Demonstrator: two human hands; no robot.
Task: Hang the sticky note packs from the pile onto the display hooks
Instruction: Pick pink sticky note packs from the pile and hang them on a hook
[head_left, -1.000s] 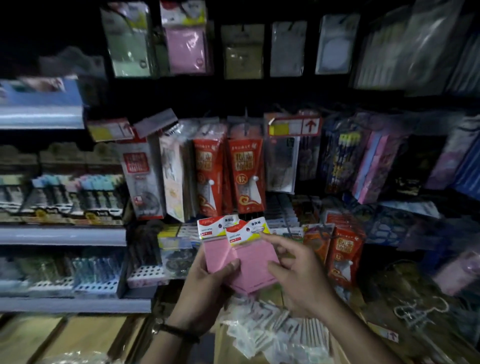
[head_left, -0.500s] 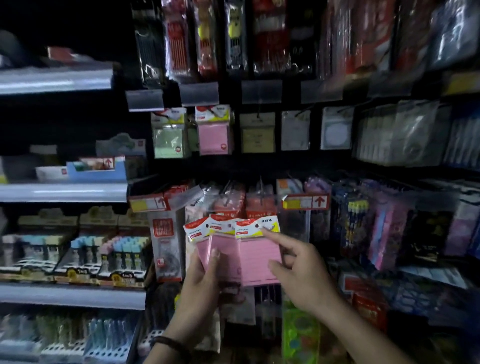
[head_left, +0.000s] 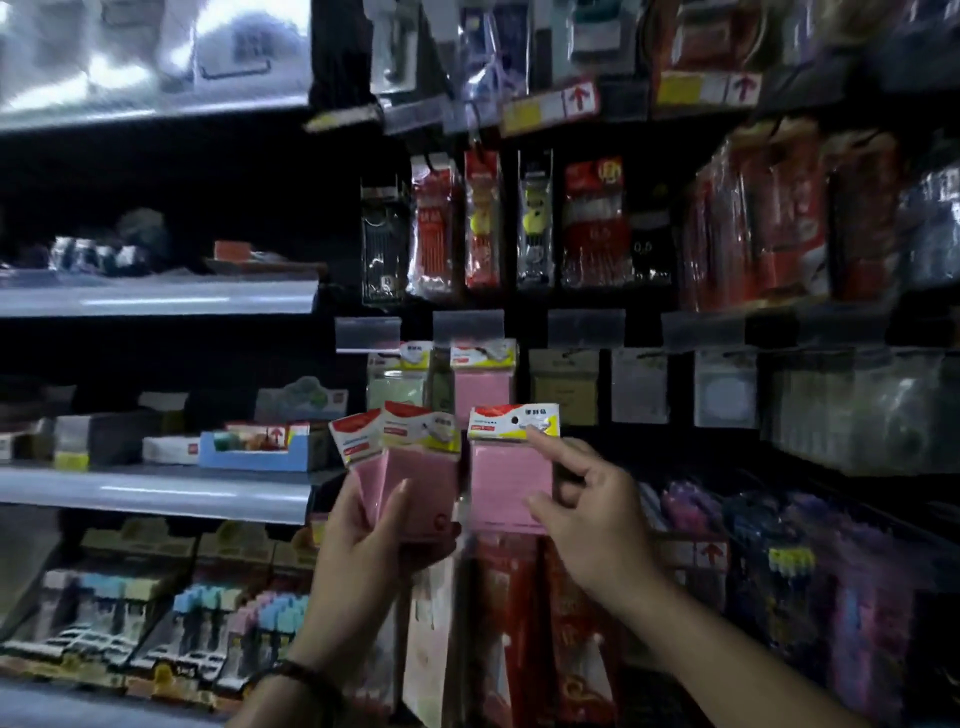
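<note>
My left hand (head_left: 363, 545) grips two pink sticky note packs (head_left: 415, 467) fanned upright, thumb across their fronts. My right hand (head_left: 587, 514) pinches a single pink sticky note pack (head_left: 506, 478) by its right edge, index finger on the red and yellow header card, whose punched hole shows. This pack is held apart from the other two, just below the hook row. On that row hangs a pink sticky note pack (head_left: 483, 379), with a green pack (head_left: 397, 382) to its left and yellowish and white packs to its right.
Clear price-tag holders (head_left: 467, 327) front the hooks. Above hang pen and stationery packs (head_left: 587, 223). Grey shelves (head_left: 156, 488) at the left carry boxes and small goods. Red packets (head_left: 509, 623) hang below my hands, more hanging goods fill the right.
The view has tilted upward, away from the pile. Both hands rose toward the hook row. My right hand pulled one pack away to the right from the ones in my left.
</note>
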